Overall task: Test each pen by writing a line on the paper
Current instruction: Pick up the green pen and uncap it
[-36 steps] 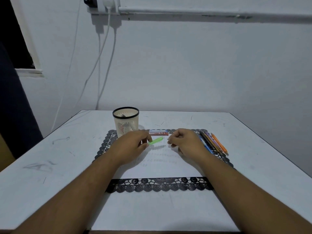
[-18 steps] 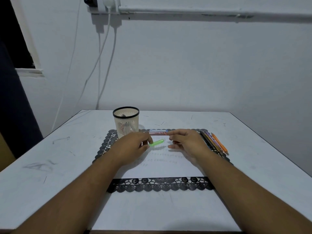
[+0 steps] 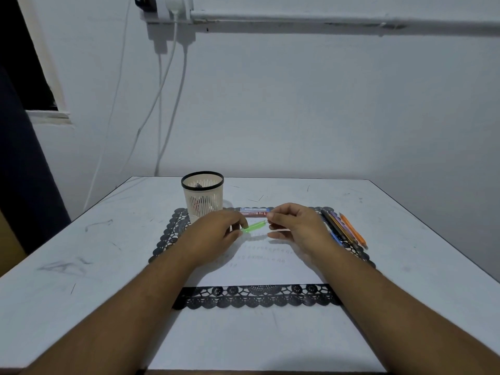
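My left hand (image 3: 216,235) pinches a light green pen (image 3: 255,226) by its near end, and the pen points right, just above the white paper (image 3: 259,272). Faint written lines cross the paper. My right hand (image 3: 297,228) hovers to the right of the green pen's tip with its fingers loosely bent. Its index fingertip is at the right end of a red and blue pen (image 3: 254,211), which lies flat behind the paper; I cannot tell whether they touch. Nothing shows inside that hand.
The paper lies on a black lace mat (image 3: 254,297) on a white table (image 3: 81,266). A cream mesh pen cup (image 3: 203,197) stands at the mat's back left. Several pens (image 3: 339,230), one of them orange (image 3: 353,230), lie on the mat's right edge. Cables hang down the wall behind.
My right hand has uncurled from beside the green pen's tip and moved back to the end of the red and blue pen. My left hand has kept the green pen almost still.
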